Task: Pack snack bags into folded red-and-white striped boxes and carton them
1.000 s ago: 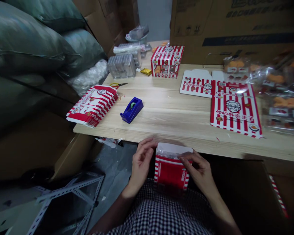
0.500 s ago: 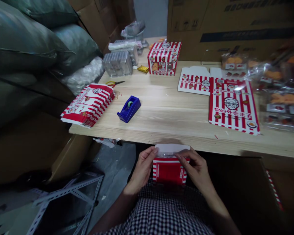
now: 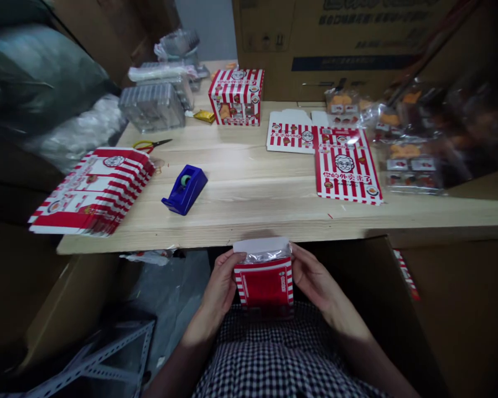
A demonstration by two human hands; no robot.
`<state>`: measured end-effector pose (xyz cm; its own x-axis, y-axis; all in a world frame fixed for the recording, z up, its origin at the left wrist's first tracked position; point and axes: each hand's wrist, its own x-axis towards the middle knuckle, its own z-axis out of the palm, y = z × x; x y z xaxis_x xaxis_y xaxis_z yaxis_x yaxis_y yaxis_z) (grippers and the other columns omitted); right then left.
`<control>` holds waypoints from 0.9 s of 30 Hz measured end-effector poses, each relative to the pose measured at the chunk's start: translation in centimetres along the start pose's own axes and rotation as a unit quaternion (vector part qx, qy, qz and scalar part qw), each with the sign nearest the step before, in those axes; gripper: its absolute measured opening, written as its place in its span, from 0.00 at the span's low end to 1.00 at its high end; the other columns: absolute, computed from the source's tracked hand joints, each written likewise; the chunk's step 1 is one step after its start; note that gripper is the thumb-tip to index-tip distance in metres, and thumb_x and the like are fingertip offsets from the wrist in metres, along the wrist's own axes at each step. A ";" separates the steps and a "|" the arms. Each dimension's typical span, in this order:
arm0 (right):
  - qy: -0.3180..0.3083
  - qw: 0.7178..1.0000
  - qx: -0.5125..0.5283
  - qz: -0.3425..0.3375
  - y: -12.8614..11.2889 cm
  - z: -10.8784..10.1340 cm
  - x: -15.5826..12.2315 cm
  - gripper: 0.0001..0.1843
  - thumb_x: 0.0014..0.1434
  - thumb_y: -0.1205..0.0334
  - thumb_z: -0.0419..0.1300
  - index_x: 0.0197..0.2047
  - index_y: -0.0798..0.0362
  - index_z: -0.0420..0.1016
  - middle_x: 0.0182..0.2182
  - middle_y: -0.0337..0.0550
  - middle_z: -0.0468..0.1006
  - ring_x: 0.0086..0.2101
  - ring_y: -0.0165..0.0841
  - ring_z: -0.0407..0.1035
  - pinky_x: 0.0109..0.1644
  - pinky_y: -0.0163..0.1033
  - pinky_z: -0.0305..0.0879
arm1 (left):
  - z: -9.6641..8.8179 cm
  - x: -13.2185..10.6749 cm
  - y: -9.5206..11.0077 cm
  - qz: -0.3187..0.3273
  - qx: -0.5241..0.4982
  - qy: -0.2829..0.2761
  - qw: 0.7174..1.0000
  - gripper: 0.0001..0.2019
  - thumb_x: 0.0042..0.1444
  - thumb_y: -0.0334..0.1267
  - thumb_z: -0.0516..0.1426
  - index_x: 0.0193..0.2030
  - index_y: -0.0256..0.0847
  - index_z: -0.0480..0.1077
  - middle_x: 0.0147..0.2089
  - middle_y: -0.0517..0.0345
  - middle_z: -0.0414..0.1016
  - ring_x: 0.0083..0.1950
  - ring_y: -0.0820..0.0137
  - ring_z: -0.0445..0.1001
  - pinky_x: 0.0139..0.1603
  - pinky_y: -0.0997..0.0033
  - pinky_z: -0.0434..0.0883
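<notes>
The near edge of the wooden table [image 3: 216, 237] runs just beyond the work, which sits below it over a gingham lap [image 3: 274, 354]. A brown cardboard carton [image 3: 352, 276] stands close beside the right forearm, while a blue tape dispenser [image 3: 185, 189] and a stack of flat printed box blanks [image 3: 93, 190] lie well apart on the far left of the table. The left hand [image 3: 221, 287] curls around one side of a red-and-white striped paperboard box [image 3: 264, 287], and the right hand [image 3: 315, 282], fingers loosely spread, holds the other. The box stands upright just below the table edge, its white flap raised and clear plastic [image 3: 265, 254] showing at its mouth.
</notes>
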<state>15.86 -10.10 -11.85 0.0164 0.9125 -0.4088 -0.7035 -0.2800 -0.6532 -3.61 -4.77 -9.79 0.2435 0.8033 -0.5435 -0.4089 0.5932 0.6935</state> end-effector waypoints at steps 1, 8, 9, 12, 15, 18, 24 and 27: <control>0.007 1.000 0.011 0.007 0.0 -0.2 0.2 0.15 0.56 0.53 0.71 0.46 0.47 0.82 0.46 0.42 0.85 0.50 0.40 0.76 0.58 0.46 0.70 | 0.1 0.1 0.0 0.002 0.003 -0.006 1.000 0.13 0.46 0.36 0.69 0.39 0.36 0.80 0.37 0.54 0.84 0.40 0.63 0.81 0.47 0.67 0.73; 0.027 0.999 -0.003 0.042 -0.1 0.2 0.2 0.17 0.50 0.57 0.75 0.44 0.46 0.82 0.38 0.38 0.86 0.40 0.37 0.79 0.48 0.43 0.72 | 0.2 0.6 -0.1 -0.014 0.006 -0.007 1.000 0.13 0.45 0.34 0.69 0.40 0.38 0.81 0.37 0.55 0.84 0.38 0.65 0.81 0.45 0.69 0.74; 0.018 0.999 -0.020 0.033 -0.2 0.3 0.2 0.16 0.51 0.57 0.74 0.43 0.47 0.82 0.37 0.38 0.86 0.38 0.36 0.79 0.46 0.41 0.72 | 0.2 0.7 -0.1 -0.019 0.009 -0.009 1.000 0.13 0.45 0.34 0.70 0.39 0.37 0.81 0.36 0.55 0.84 0.37 0.66 0.81 0.44 0.70 0.74; -0.018 0.997 -0.072 -0.015 -0.7 0.6 0.5 0.12 0.54 0.58 0.72 0.43 0.49 0.84 0.36 0.40 0.86 0.34 0.33 0.78 0.43 0.38 0.71 | 0.2 0.7 0.1 -0.025 0.036 -0.037 0.998 0.13 0.46 0.34 0.69 0.40 0.36 0.82 0.36 0.53 0.84 0.35 0.67 0.81 0.43 0.71 0.74; -0.035 0.993 -0.103 -0.044 -1.3 0.3 1.0 0.11 0.53 0.59 0.73 0.42 0.49 0.85 0.35 0.40 0.86 0.32 0.31 0.78 0.40 0.36 0.70 | 0.2 1.1 0.6 -0.022 0.063 -0.088 0.994 0.15 0.49 0.33 0.67 0.46 0.37 0.82 0.40 0.51 0.85 0.39 0.65 0.82 0.47 0.68 0.74; -0.055 0.992 -0.108 -0.046 -1.6 -0.5 1.4 0.12 0.55 0.59 0.72 0.44 0.46 0.85 0.38 0.41 0.86 0.35 0.33 0.79 0.42 0.37 0.72 | -0.2 2.2 0.8 -0.012 0.069 -0.121 0.990 0.15 0.49 0.30 0.66 0.46 0.36 0.82 0.41 0.49 0.85 0.42 0.62 0.82 0.48 0.66 0.74; -0.100 0.982 -0.151 -0.060 -0.7 -2.7 1.3 0.09 0.62 0.56 0.67 0.45 0.44 0.85 0.56 0.43 0.80 0.57 0.39 0.72 0.65 0.47 0.63 | -2.4 3.5 0.2 0.039 0.033 -0.130 0.990 0.13 0.47 0.32 0.64 0.40 0.35 0.83 0.45 0.46 0.84 0.46 0.58 0.82 0.50 0.65 0.74; -0.091 0.979 -0.165 -0.081 -0.4 -2.7 0.8 0.08 0.63 0.57 0.65 0.44 0.44 0.85 0.56 0.43 0.79 0.57 0.40 0.71 0.64 0.46 0.64 | -2.6 2.8 0.3 0.035 0.063 -0.151 0.986 0.13 0.51 0.34 0.63 0.43 0.35 0.83 0.49 0.44 0.83 0.52 0.54 0.80 0.54 0.61 0.73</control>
<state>18.09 -10.02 -13.65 -0.0397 0.9826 -0.1812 -0.4345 -0.1803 -0.8824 -5.32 -2.50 -12.27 0.4774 0.8107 -0.3390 -0.3265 0.5218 0.7881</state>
